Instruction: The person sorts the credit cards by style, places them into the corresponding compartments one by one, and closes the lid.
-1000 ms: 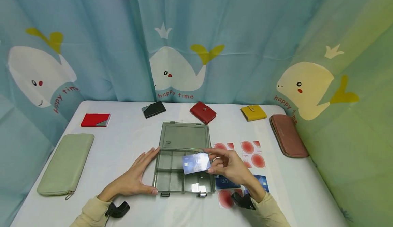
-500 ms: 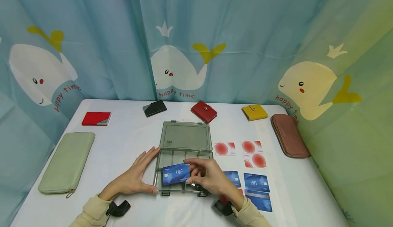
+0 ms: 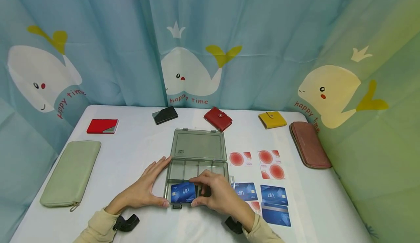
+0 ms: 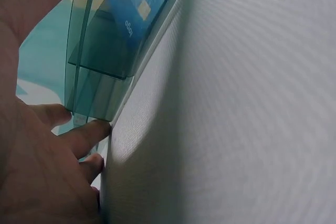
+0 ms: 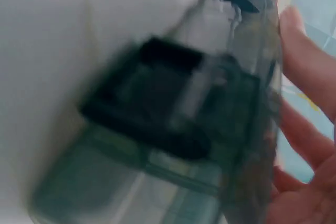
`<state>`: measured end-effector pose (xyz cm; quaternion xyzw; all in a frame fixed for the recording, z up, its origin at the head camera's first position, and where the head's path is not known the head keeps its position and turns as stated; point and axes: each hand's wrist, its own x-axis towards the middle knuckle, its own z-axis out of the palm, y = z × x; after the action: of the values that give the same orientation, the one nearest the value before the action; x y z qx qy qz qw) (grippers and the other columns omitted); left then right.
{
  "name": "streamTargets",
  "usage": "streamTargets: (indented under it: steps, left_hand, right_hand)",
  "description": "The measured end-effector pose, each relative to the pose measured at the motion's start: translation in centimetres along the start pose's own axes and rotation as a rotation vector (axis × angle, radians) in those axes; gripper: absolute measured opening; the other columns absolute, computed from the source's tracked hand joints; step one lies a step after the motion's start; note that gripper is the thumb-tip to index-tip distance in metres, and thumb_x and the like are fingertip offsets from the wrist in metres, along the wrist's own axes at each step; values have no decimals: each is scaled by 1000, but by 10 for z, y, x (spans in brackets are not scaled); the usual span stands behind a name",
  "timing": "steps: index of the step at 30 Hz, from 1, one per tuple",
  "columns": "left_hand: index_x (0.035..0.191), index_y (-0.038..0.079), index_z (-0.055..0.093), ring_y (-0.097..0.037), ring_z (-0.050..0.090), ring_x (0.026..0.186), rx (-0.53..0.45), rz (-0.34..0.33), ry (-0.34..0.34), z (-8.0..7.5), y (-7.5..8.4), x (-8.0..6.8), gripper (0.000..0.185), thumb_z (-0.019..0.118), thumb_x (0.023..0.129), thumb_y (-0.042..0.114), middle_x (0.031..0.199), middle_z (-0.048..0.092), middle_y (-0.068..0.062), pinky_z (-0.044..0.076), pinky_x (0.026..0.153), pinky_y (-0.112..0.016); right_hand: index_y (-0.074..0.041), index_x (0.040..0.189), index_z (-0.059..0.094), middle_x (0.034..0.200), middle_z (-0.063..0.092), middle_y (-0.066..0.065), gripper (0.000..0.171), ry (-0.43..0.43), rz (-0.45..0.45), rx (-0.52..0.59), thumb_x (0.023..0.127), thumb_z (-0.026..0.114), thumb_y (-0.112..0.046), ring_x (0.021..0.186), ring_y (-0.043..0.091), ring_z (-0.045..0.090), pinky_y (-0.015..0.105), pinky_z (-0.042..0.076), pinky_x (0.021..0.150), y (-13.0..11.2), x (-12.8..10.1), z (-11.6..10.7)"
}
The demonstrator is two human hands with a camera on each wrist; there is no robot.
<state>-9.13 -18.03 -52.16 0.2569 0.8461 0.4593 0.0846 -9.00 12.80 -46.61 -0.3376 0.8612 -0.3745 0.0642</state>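
A clear grey compartment box (image 3: 198, 170) lies open mid-table, its lid (image 3: 198, 145) folded back flat. A blue VIP card (image 3: 183, 193) lies in the front-left compartment. My right hand (image 3: 210, 192) reaches over the box and pinches the card's right edge between forefinger and thumb. My left hand (image 3: 144, 189) lies with straight fingers along the box's left wall, thumb at the front corner. In the left wrist view the box wall (image 4: 100, 72) and the blue card (image 4: 131, 9) show beside my fingers (image 4: 79, 135). The right wrist view is blurred, showing the box (image 5: 210, 129) close up.
Along the back lie a red card case (image 3: 102, 126), a black case (image 3: 165, 115), a red wallet (image 3: 217, 119) and a yellow wallet (image 3: 271, 120). A brown long wallet (image 3: 308, 144) is right, a green one (image 3: 70, 173) left. Red-dotted cards (image 3: 270, 164) and blue cards (image 3: 274, 195) lie right of the box.
My right hand brought the blue card from above the box's right side down into the front-left compartment, its VIP face now up. The left hand has stayed put.
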Motion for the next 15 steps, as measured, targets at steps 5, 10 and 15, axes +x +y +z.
streamTargets:
  steps: [5,10,15]
  left_hand:
    - [171,13,18,-59,12,158,2,22,-2,0,0,1,132,92,72,59,174,18,-27,8,117,-81]
    - [171,12,19,-56,13,159,4,34,-1,0,1,2,131,91,73,61,174,19,-25,6,119,-77]
    - [171,13,19,-55,13,159,-1,32,4,0,0,1,131,91,72,59,174,20,-23,6,120,-74]
  right_hand:
    - [-13,134,75,111,59,4,68,5,3,-16,72,100,-27,77,0,58,19,50,73,4,-4,-10]
    - [-8,131,76,105,64,10,64,92,-19,53,72,98,-17,71,6,60,24,52,64,26,-22,-43]
    - [-7,124,78,96,66,9,61,178,63,27,67,99,-11,72,8,61,24,49,57,59,-51,-79]
